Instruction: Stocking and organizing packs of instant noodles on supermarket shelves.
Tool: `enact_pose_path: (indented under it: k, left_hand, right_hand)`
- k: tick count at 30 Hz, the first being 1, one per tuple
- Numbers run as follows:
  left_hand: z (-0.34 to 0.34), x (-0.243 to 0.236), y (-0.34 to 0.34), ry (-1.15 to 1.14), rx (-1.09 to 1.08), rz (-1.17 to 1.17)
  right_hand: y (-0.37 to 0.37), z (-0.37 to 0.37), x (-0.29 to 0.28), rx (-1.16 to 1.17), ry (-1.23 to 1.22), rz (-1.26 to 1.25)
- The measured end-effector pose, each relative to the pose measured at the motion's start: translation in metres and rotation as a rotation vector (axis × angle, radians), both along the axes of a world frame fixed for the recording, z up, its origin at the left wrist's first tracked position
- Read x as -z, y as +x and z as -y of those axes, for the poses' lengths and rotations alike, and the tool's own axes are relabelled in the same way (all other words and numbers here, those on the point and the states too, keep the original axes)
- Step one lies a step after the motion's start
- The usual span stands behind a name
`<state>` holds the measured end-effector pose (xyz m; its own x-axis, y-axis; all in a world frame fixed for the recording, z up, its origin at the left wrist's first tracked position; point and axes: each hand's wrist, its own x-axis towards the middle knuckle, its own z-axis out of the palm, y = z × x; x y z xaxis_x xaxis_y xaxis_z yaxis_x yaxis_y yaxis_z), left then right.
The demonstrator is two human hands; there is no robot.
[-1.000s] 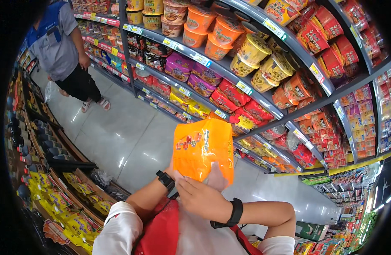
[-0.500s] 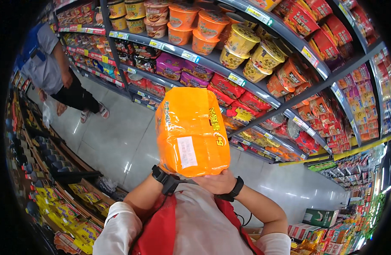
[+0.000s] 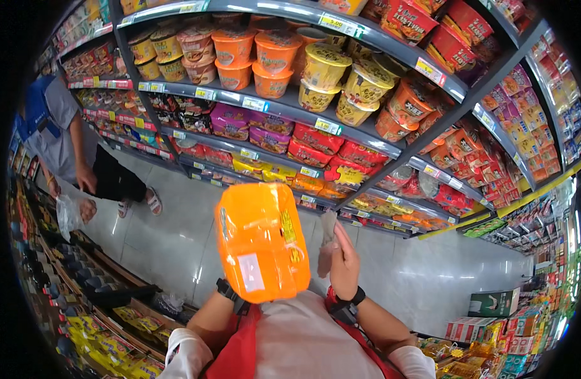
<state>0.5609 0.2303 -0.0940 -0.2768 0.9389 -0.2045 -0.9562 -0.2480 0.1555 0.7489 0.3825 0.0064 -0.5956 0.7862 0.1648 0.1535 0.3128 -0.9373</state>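
Orange boxy plastic pack (image 3: 263, 237), 11 o'clock | left hand hidden, can't tell grip | my right hand (image 3: 345, 268) pinches grey cloth (image 3: 326, 252) | lopsided support risks tipping

Grey shelf, middle level (image 3: 289, 111): orange tubs (image 3: 278, 52) in 2 front columns, each 2 high; yellow tubs (image 3: 326, 66) to their right, also stacked. Level below (image 3: 278, 162): purple packs (image 3: 229, 122) at left, red packs (image 3: 316, 142) right of these. Floor (image 3: 170, 243): grey, glossy tiles; a co-worker's sandals (image 3: 154, 201) rest on it, near the shelving
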Motion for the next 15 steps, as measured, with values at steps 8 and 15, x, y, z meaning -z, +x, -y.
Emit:
enact_pose_path:
  k: [8, 15]
  left_hand:
    - [0.018, -0.005, 0.032, -0.071, 0.025, -0.047]
    - [-0.023, -0.008, 0.055, -0.048, 0.057, -0.126]
  right_hand:
    - [-0.042, 0.031, -0.032, -0.313, -0.847, -0.266]
    - [-0.004, 0.015, -0.027, -0.295, -1.22, -0.358]
